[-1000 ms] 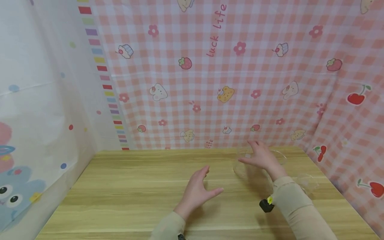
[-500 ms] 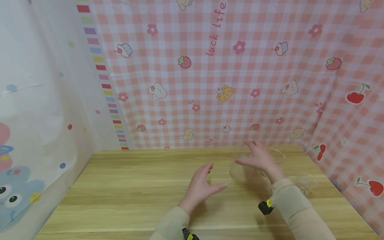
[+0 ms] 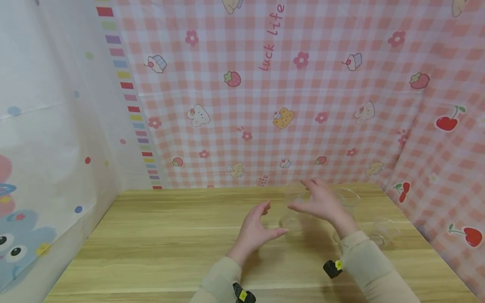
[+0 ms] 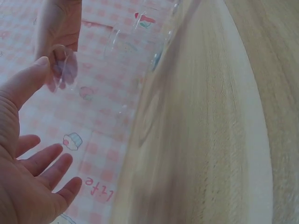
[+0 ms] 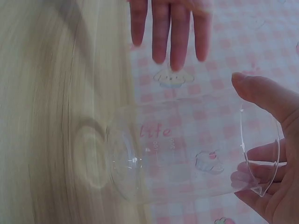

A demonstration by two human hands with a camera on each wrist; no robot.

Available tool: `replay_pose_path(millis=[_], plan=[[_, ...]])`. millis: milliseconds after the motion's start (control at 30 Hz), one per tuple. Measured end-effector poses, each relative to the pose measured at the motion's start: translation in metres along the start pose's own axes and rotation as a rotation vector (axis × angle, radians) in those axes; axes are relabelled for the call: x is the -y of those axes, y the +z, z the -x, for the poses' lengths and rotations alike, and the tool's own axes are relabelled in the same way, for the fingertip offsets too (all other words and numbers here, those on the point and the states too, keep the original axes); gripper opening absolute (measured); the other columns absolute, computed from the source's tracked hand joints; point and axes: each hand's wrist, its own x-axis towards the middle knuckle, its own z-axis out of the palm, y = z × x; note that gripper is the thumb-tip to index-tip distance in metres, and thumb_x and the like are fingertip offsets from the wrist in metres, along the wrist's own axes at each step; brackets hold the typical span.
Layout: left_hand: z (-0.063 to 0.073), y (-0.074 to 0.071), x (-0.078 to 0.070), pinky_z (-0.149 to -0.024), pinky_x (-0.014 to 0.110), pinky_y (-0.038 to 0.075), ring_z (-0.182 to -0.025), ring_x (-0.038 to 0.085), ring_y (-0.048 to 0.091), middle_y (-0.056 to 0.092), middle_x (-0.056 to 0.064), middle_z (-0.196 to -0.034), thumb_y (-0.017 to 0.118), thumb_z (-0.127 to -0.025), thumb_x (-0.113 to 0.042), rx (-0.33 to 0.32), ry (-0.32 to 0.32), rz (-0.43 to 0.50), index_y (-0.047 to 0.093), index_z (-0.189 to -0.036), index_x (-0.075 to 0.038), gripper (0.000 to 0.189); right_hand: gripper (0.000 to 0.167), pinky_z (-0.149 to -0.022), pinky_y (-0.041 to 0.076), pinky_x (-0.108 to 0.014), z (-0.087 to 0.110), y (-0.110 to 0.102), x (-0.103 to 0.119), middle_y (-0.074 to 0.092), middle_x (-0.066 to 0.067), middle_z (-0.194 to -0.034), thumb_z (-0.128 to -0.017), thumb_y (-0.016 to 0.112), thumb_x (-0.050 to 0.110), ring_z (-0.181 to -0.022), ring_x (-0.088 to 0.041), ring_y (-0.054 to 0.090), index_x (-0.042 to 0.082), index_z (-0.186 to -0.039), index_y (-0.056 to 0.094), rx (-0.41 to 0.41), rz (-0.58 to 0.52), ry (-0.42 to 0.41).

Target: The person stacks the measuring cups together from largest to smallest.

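Evenly and brightly lit, diffuse, with no hard glare; only soft, faint shadows on the wooden table (image 3: 159, 240) beneath the left hand (image 3: 254, 229) and right hand (image 3: 320, 204). Strongly bowed toward the edges in the head view; heavily curved and smeared along the table edge in both wrist views; nearly lost against the background where the clear glass beaker (image 5: 187, 149) shows, with faint rim highlights only.

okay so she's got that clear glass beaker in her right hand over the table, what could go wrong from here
1. The right hand seems to grip the clear beaker only near its rim, fingers inside and thumb outside, held off the wooden table; it could slip and break.
2. The left hand is open and close by; a misjudged handover could knock it loose.
3. More clear glassware, a bowl and a small cup, sits by the right forearm and could be bumped.
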Motion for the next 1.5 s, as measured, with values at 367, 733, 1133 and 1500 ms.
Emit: replay_pose_path(millis=[367,733,1133,1500], plan=[[0.001,0.005,0.008,-0.107,0.048,0.039,-0.13,0.028,0.045,0.048,0.008,-0.144,0.089,-0.073,-0.032,-0.052,0.025,0.189,0.041,-0.148,-0.009,0.092,0.092,-0.094,0.045,-0.063,0.009,0.004,0.027,0.049,-0.027,-0.138,-0.074,0.083,0.051,-0.12,-0.044,0.051,-0.002,-0.141,0.049,-0.019,-0.025,-0.04],[0.004,0.004,0.011,-0.108,0.049,0.037,-0.134,0.027,0.041,0.043,0.009,-0.148,0.09,-0.073,-0.024,-0.062,0.017,0.26,0.034,-0.152,-0.011,0.098,0.091,-0.092,0.048,-0.057,0.013,0.02,0.042,0.052,-0.024,-0.134,-0.07,0.086,0.05,-0.117,-0.042,0.053,-0.004,-0.136,0.053,-0.047,-0.018,-0.122],[0.008,-0.001,0.018,-0.106,0.053,0.037,-0.132,0.028,0.041,0.045,0.01,-0.147,0.089,-0.073,-0.02,-0.079,0.017,0.337,0.038,-0.149,-0.014,0.092,0.089,-0.088,0.051,-0.052,0.014,0.037,0.055,0.057,-0.02,-0.125,-0.069,0.087,0.048,-0.11,-0.036,0.057,-0.004,-0.134,0.055,-0.045,-0.036,-0.2],[0.013,-0.007,0.027,-0.108,0.053,0.034,-0.133,0.033,0.042,0.05,0.015,-0.144,0.088,-0.073,-0.014,-0.08,0.037,0.392,0.037,-0.149,-0.009,0.091,0.092,-0.094,0.049,-0.052,0.014,0.047,0.064,0.054,-0.021,-0.13,-0.067,0.087,0.05,-0.116,-0.037,0.055,-0.004,-0.135,0.055,-0.032,-0.067,-0.22]])
